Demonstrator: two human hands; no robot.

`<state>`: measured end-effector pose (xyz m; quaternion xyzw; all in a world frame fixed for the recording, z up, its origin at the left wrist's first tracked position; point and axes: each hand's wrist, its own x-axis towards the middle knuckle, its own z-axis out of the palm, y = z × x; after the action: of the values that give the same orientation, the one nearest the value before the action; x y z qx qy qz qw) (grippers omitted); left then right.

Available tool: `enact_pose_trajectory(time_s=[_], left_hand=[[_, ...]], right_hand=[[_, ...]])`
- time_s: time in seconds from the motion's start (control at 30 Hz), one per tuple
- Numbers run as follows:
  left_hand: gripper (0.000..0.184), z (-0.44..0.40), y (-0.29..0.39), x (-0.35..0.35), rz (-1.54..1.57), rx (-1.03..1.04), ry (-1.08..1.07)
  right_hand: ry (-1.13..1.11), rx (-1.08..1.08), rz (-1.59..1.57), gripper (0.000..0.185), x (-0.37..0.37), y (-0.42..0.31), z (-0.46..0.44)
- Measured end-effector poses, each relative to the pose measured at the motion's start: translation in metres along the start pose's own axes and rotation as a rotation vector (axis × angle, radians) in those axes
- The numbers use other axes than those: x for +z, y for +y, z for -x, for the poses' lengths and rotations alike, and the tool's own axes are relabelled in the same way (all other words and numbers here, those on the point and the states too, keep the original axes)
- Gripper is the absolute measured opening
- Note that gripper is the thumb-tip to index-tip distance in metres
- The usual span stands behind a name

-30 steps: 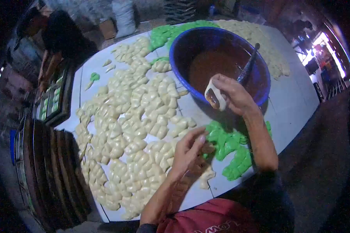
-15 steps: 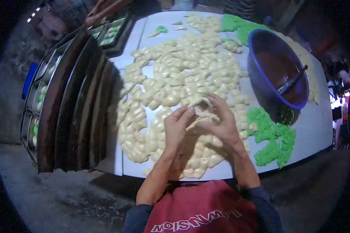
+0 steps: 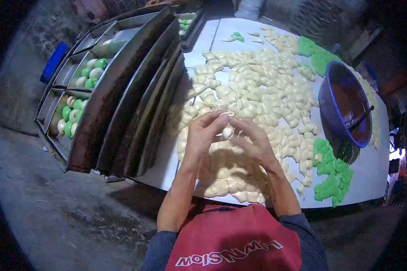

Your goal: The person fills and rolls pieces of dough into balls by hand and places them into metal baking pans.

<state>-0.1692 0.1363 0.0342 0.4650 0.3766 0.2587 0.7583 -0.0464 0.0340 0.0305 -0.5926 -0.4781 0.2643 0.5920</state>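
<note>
A small cream dough piece (image 3: pixel 228 132) is held up between my hands, over the table. My left hand (image 3: pixel 203 133) pinches its upper edge between thumb and fingers. My right hand (image 3: pixel 253 140) is closed round the right side of the same piece, its fingers slightly blurred. The dough looks gathered into a narrow, rounded shape, and its inside is hidden. Below and beyond my hands, many cream dough pieces (image 3: pixel 257 86) lie close together on the white table (image 3: pixel 165 178).
Stacked dark metal trays (image 3: pixel 135 99) stand on the left; the top one's compartments hold green and white dough balls (image 3: pixel 72 117). A blue basin (image 3: pixel 332 99) of brown filling, with a dark-handled tool (image 3: pixel 361 118), sits at right. Green dough (image 3: pixel 332 176) lies near the front right.
The dough was an open cup with brown filling visible; now it is drawn together into a narrower shape. My view has turned left, showing more of the trays.
</note>
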Motion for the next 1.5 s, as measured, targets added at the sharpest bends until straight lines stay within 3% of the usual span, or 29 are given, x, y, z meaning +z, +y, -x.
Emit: enact_pose_trajectory(time_s=[0.03, 0.13, 0.27, 0.33, 0.4, 0.47, 0.53, 0.6, 0.67, 0.77, 0.8, 0.83, 0.9, 0.93, 0.97, 1.0, 1.03, 1.07, 1.13, 1.17, 1.2, 1.27, 1.33, 1.4, 1.47, 1.5], left_hand=[[0.034, 0.001, 0.003, -0.007, -0.029, -0.006, 0.002], [0.032, 0.011, 0.004, -0.013, 0.023, 0.078, -0.084], [0.029, 0.015, 0.001, -0.018, 0.124, 0.221, -0.116], [0.024, 0.017, 0.003, -0.018, 0.048, 0.267, -0.114], [0.023, 0.019, 0.004, -0.019, 0.007, 0.262, -0.117], [0.025, 0.021, 0.0, -0.021, -0.123, 0.372, -0.209], [0.027, 0.024, 0.0, -0.02, -0.117, 0.386, -0.16], [0.025, 0.029, 0.015, -0.021, -0.095, 0.367, -0.111], [0.023, 0.017, 0.014, -0.027, 0.069, 0.35, -0.046], [0.021, 0.01, 0.03, -0.046, -0.07, 0.279, 0.057], [0.021, 0.0, 0.023, -0.057, -0.04, 0.314, 0.021], [0.021, -0.004, 0.023, -0.062, 0.007, 0.295, 0.018], [0.027, -0.006, 0.033, -0.061, 0.036, 0.312, 0.016], [0.045, -0.01, 0.033, -0.061, 0.192, 0.314, -0.039], [0.053, -0.004, 0.047, -0.063, 0.271, 0.26, -0.073], [0.061, 0.003, 0.06, -0.065, 0.349, 0.199, -0.109], [0.068, -0.001, 0.059, -0.073, 0.259, 0.216, -0.145], [0.065, -0.005, 0.055, -0.076, 0.259, 0.226, -0.137], [0.057, -0.014, 0.026, -0.083, 0.23, 0.308, -0.188], [0.048, -0.017, 0.029, -0.086, 0.255, 0.05, -0.206], [0.044, -0.015, 0.007, -0.087, 0.236, 0.139, -0.218], [0.043, -0.005, -0.008, -0.093, 0.042, -0.095, -0.274], [0.04, 0.014, -0.006, -0.097, 0.092, -0.218, -0.288], [0.037, 0.016, -0.025, -0.104, 0.061, -0.225, -0.325], [0.038, 0.018, -0.059, -0.105, 0.291, -0.143, -0.264], [0.041, -0.001, -0.119, -0.118, 0.143, -0.323, -0.327]], right_hand=[[-0.136, 0.019, 0.041, 0.027, -0.005, -0.001, 0.0], [-0.149, -0.106, 0.166, 0.034, -0.004, 0.009, -0.007], [0.184, -0.329, -0.029, 0.032, 0.027, 0.014, -0.017], [0.213, -0.349, 0.103, 0.024, 0.035, 0.013, -0.019], [0.276, -0.529, 0.198, 0.017, 0.04, 0.02, -0.024], [0.31, -0.523, 0.153, 0.014, 0.04, 0.025, -0.028], [0.344, -0.524, 0.077, 0.013, 0.043, 0.02, -0.038], [0.254, -0.389, 0.08, 0.016, 0.044, 0.006, -0.04], [0.177, -0.063, 0.015, 0.021, 0.05, -0.009, -0.043], [0.018, -0.203, 0.18, 0.033, 0.051, -0.031, -0.056], [-0.08, -0.497, 0.519, 0.036, 0.049, -0.04, -0.061], [-0.17, -0.522, 0.536, 0.035, 0.051, -0.046, -0.064], [-0.283, -0.535, 0.565, 0.033, 0.047, -0.055, -0.077], [-0.308, -0.527, 0.578, 0.031, 0.045, -0.062, -0.087], [-0.29, -0.459, 0.533, 0.032, 0.05, -0.078, -0.101], [-0.205, -0.585, 0.489, 0.026, 0.055, -0.09, -0.12], [-0.165, -0.464, 0.397, 0.023, 0.062, -0.105, -0.136], [-0.124, -0.346, 0.305, 0.021, 0.071, -0.12, -0.152], [-0.125, -0.305, 0.256, 0.019, 0.096, -0.15, -0.198], [-0.138, -0.37, 0.289, 0.022, 0.109, -0.154, -0.225], [-0.153, -0.436, 0.321, 0.026, 0.123, -0.151, -0.256], [-0.148, -0.54, 0.426, 0.03, 0.16, -0.145, -0.311], [-0.138, -0.713, 0.608, 0.031, 0.193, -0.117, -0.372], [-0.258, -0.628, 0.831, 0.034, 0.22, -0.09, -0.409], [-0.545, -0.442, 1.189, 0.036, 0.233, -0.077, -0.427], [-0.572, -0.525, 1.141, 0.02, 0.235, -0.074, -0.432]])
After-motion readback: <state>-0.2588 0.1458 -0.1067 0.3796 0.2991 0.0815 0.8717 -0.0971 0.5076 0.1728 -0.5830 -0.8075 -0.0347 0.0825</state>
